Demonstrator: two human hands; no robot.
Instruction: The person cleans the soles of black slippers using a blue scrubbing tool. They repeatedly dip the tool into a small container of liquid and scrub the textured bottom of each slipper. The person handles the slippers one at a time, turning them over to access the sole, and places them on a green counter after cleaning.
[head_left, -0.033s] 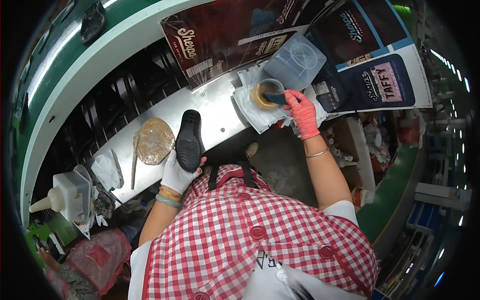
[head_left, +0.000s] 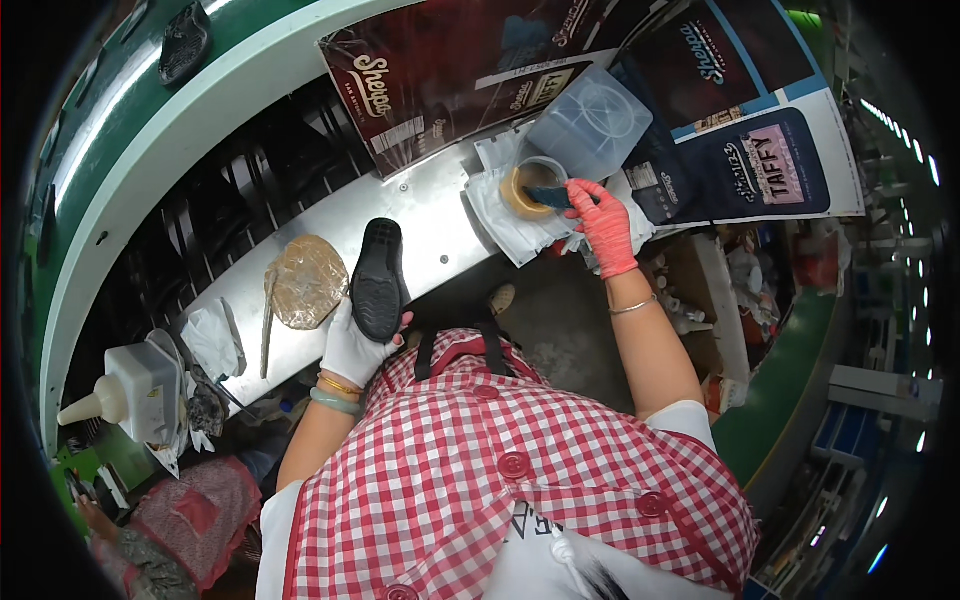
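Note:
My left hand (head_left: 355, 346), in a white glove with bare fingertips, holds a black shoe sole (head_left: 380, 275) by its lower end, treaded face up, over the near edge of a metal bench. My right hand (head_left: 604, 226), in a coral-red glove, is closed on a dark, flat-handled brush (head_left: 551, 197). The brush's lower end dips into a clear plastic cup with an amber rim (head_left: 522, 208); its tip is hidden inside. White paper (head_left: 492, 215) lies under the cup. Just left of the sole is a round brown lump wrapped in tape (head_left: 309, 283), with a stick (head_left: 268, 325) beside it.
A translucent plastic tub (head_left: 592, 122) stands behind the cup, against printed cardboard panels (head_left: 450, 70). Dark racks (head_left: 225, 205) and a green conveyor (head_left: 120, 110) line the far left. A nozzle bottle (head_left: 135, 390) stands at the near left; another person (head_left: 190, 515) is below it.

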